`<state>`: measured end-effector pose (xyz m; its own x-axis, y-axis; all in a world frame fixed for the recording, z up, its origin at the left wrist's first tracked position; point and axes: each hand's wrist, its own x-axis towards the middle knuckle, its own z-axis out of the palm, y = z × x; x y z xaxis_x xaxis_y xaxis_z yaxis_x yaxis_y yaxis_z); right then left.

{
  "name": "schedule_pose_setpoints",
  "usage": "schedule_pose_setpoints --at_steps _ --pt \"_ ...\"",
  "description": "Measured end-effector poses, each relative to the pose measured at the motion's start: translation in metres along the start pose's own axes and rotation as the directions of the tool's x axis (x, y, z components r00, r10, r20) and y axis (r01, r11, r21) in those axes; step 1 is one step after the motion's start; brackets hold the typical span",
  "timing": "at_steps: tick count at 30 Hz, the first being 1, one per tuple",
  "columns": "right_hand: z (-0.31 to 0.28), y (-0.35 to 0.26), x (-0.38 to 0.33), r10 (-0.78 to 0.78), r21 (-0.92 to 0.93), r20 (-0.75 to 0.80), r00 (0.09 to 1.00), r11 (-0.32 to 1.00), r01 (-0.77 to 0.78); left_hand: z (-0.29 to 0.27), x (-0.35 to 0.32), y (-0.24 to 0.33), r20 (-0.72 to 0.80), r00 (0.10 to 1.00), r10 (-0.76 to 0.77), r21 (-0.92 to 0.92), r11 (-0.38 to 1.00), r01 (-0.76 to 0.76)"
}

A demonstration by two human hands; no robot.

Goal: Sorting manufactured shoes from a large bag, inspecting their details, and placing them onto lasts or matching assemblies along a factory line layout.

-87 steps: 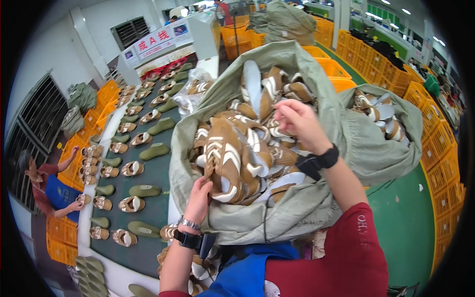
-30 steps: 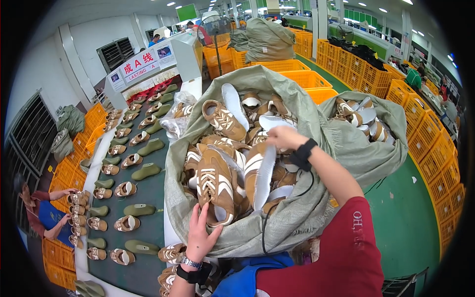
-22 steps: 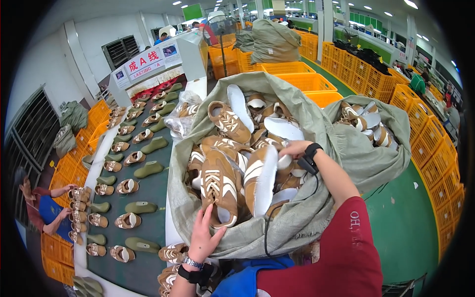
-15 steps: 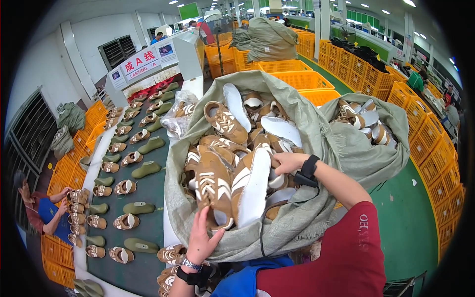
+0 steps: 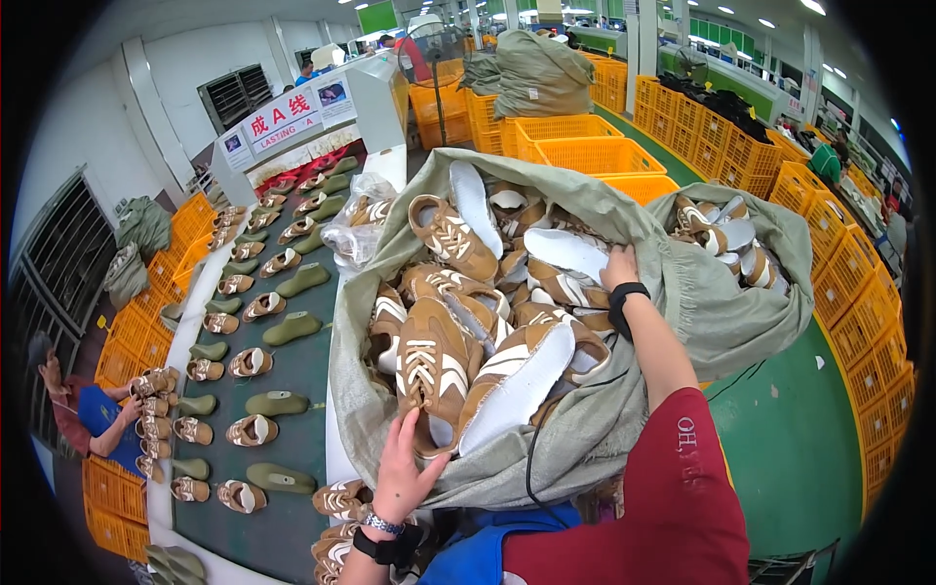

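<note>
Two hands work in one open sack [image 5: 624, 419] of tan shoes at the picture's centre. The left hand [image 5: 405, 473], at 7 o'clock, grips the heel of a shoe [image 5: 429, 366] at the sack's near rim. The right hand [image 5: 620, 268], at 2 o'clock, rests among the shoes; its grip cannot be told. At 9 o'clock, a belt [image 5: 302, 370] carries more shoes.

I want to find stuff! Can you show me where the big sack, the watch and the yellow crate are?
sack [image 5: 595, 444]: head view, on the front cloth wall below the shoes.
watch [image 5: 624, 294]: head view, on the black band around the right wrist.
crate [image 5: 595, 156]: head view, on the near rim behind the sack.
</note>
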<state>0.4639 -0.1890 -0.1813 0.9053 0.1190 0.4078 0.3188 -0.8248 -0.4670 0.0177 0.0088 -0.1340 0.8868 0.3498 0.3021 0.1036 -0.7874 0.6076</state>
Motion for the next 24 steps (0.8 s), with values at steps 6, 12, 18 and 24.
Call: schedule_pose_setpoints --at_steps 6,12,18,24 --pt "-0.029 0.002 -0.003 -0.077 0.105 0.337 0.938 0.994 0.044 0.001 0.0 0.0 -0.007 1.0 0.026 -0.029 0.999 -0.026" --pt "-0.083 -0.08 -0.042 -0.378 0.582 -0.021 0.926 0.748 0.318 -0.006 0.005 0.011 -0.047 0.997 0.057 0.039 0.998 -0.055" --pt "-0.156 -0.189 -0.186 -0.948 0.608 -0.037 0.317 0.231 0.759 -0.026 0.013 0.048 0.035 0.986 -0.16 -0.896 0.433 0.102" --pt "-0.169 -0.2 -0.181 -0.988 0.983 0.148 0.043 0.152 0.101 -0.042 -0.004 0.053 -0.146 0.906 -0.396 -0.907 0.419 0.037"
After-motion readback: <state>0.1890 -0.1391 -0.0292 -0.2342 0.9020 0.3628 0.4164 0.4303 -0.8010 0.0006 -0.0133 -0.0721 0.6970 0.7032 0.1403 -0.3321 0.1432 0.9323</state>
